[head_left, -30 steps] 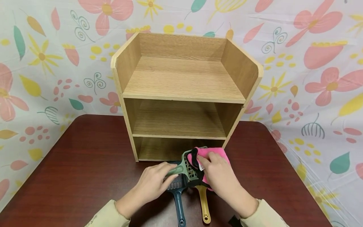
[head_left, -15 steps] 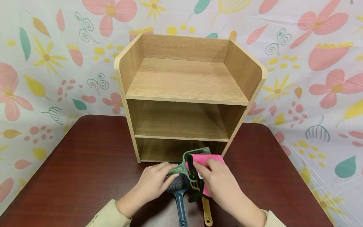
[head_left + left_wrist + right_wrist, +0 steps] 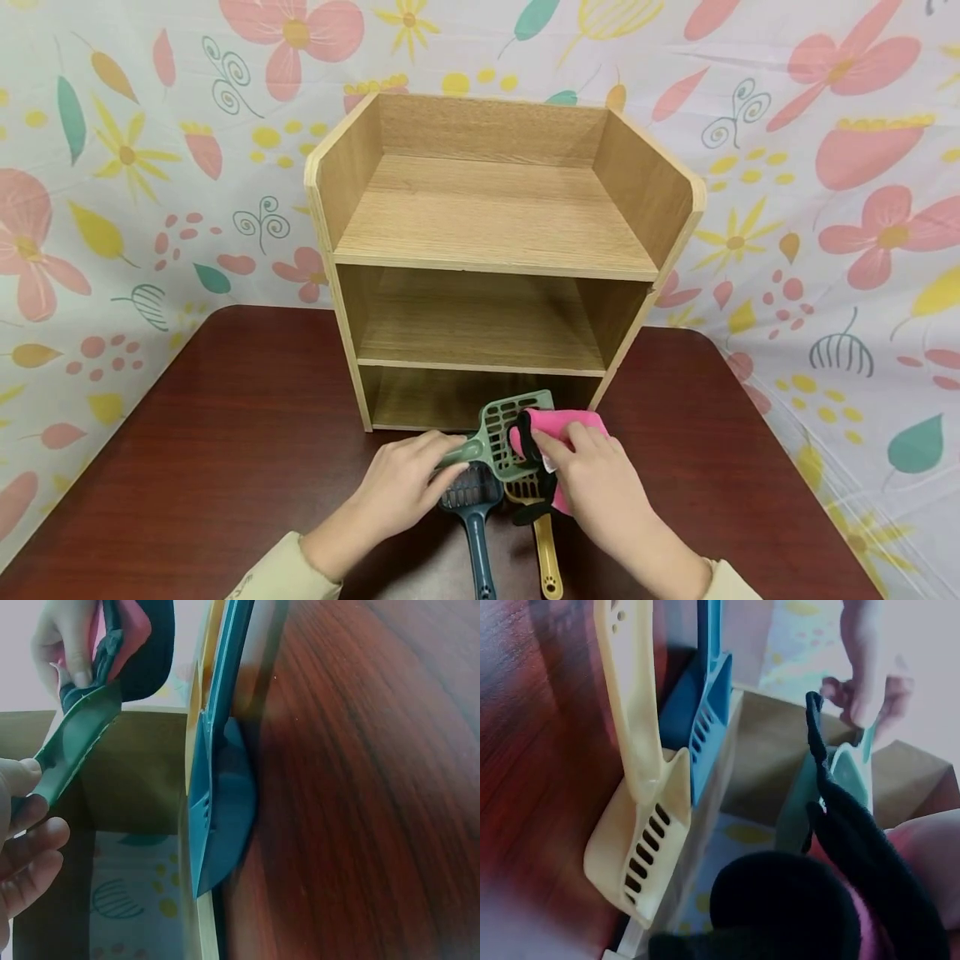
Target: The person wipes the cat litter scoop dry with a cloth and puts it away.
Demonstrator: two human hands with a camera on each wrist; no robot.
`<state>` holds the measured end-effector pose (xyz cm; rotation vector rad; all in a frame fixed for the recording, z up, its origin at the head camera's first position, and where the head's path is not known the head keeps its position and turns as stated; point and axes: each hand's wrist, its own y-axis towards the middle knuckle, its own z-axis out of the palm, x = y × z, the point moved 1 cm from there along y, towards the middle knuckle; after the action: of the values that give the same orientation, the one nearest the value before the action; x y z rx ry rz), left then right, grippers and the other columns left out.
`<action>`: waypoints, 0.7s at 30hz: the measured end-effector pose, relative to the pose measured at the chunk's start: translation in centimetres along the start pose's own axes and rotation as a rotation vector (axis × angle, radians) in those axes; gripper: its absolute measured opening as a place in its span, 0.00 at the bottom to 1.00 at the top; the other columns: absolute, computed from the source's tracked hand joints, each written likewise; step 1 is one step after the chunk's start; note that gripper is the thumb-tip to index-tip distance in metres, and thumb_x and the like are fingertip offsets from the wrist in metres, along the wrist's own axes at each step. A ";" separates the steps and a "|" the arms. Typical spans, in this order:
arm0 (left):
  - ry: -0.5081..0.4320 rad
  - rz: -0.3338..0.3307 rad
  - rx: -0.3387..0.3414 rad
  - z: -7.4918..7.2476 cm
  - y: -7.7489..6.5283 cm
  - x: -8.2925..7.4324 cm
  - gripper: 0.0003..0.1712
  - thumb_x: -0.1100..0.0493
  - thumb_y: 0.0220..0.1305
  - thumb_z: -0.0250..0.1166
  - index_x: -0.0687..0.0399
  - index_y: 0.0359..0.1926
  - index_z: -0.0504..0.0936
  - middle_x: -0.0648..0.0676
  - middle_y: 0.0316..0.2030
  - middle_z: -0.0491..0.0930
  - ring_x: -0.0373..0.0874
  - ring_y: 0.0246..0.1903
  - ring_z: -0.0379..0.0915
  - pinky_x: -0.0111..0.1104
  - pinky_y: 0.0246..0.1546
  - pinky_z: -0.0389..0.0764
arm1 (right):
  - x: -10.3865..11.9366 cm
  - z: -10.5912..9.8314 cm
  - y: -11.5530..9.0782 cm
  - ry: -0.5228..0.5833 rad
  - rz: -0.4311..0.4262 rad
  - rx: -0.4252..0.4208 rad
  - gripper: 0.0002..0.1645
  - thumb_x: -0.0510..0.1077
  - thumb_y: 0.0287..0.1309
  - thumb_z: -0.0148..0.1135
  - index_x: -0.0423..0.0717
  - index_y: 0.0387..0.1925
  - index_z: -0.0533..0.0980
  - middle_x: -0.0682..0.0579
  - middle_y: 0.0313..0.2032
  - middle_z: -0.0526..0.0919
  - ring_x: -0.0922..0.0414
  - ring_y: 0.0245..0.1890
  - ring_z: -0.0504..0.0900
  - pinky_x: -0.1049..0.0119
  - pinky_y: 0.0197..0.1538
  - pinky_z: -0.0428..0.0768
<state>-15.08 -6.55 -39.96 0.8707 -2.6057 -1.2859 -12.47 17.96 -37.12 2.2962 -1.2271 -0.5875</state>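
In the head view my left hand [image 3: 401, 482] pinches the handle of a green slotted litter scoop [image 3: 486, 443], held above the table in front of the shelf unit. My right hand [image 3: 600, 479] grips a pink cloth with black trim [image 3: 573, 420] at the scoop's right side, covering part of its slotted face. From the left wrist, the green scoop [image 3: 75, 739] appears edge-on, its far end meeting the black trim. Below lie a dark blue scoop [image 3: 477, 546] and a yellow scoop [image 3: 546, 550], side by side, handles toward me. Cloth and fingers hide the yellow scoop's right part.
A wooden shelf unit [image 3: 487, 208] with a raised-sided top and two compartments stands behind the scoops on a dark red-brown table [image 3: 225, 450]. A flower-patterned curtain [image 3: 780, 217] hangs behind and at both sides.
The cloth slides down along the green scoop, then slightly right. The scoop tilts at half a second ago and now shows its slotted face more fully. The left hand keeps its grip.
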 end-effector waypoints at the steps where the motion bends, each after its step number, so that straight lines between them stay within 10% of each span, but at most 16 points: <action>1: 0.004 -0.002 0.005 0.0 -0.1 0.0 0.12 0.52 0.64 0.62 0.55 0.42 0.82 0.46 0.32 0.82 0.36 0.27 0.80 0.26 0.24 0.78 | -0.2 0.0 -0.1 0.016 0.017 -0.008 0.29 0.31 0.31 0.64 0.50 0.43 0.83 0.52 0.26 0.71 0.55 0.25 0.70 0.64 0.25 0.65; 9: -0.005 -0.007 0.019 -0.6 -0.6 0.4 0.13 0.51 0.63 0.62 0.54 0.42 0.82 0.45 0.31 0.82 0.33 0.24 0.76 0.25 0.23 0.76 | -2.5 -0.5 -0.7 0.407 0.387 -0.043 0.14 0.33 0.54 0.63 0.41 0.44 0.77 0.51 0.34 0.76 0.60 0.33 0.74 0.65 0.35 0.74; 17: -0.130 0.034 -0.006 -0.9 -0.2 0.1 0.13 0.52 0.65 0.61 0.54 0.43 0.82 0.45 0.29 0.81 0.28 0.20 0.66 0.18 0.24 0.71 | -3.4 -0.3 -1.2 1.405 0.794 0.055 0.12 0.46 0.72 0.43 0.52 0.54 0.63 0.58 0.37 0.76 0.67 0.33 0.78 0.72 0.35 0.79; 21: -0.173 0.033 -0.007 -0.9 -0.2 0.0 0.13 0.53 0.64 0.61 0.55 0.44 0.82 0.45 0.30 0.81 0.27 0.20 0.64 0.16 0.25 0.70 | -3.2 -0.1 -1.5 1.841 0.796 0.123 0.14 0.52 0.74 0.35 0.64 0.57 0.59 0.62 0.43 0.77 0.66 0.42 0.79 0.70 0.44 0.80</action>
<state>-14.68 -7.25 -39.54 0.7421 -2.7304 -1.4205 -13.09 21.43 -37.45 1.1531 -0.8458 1.5319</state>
